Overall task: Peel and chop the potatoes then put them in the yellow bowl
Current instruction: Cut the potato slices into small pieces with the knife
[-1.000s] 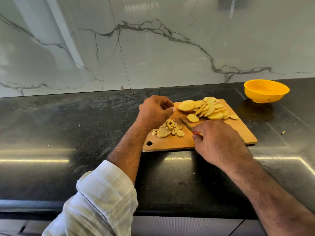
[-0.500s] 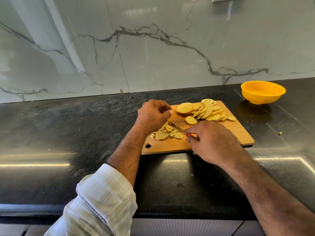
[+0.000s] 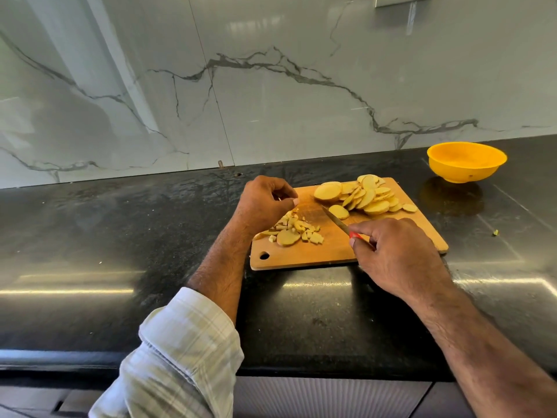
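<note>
The right hand (image 3: 398, 254), gripping the knife (image 3: 336, 221), has drawn back, so the blade now lies clear of the dice (image 3: 297, 230) beside the left hand (image 3: 263, 203), whose fingers curl on nothing visible. Slices (image 3: 364, 196) beyond await chopping; the bowl (image 3: 466, 162) holds none.

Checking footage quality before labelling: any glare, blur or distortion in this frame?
Head view: bright glare streaks on the glossy black stone counter; soft reflections on the white marble backsplash; wide-angle bowing of the counter edge; round potato slices and wooden cutting board reasonably sharp.
</note>
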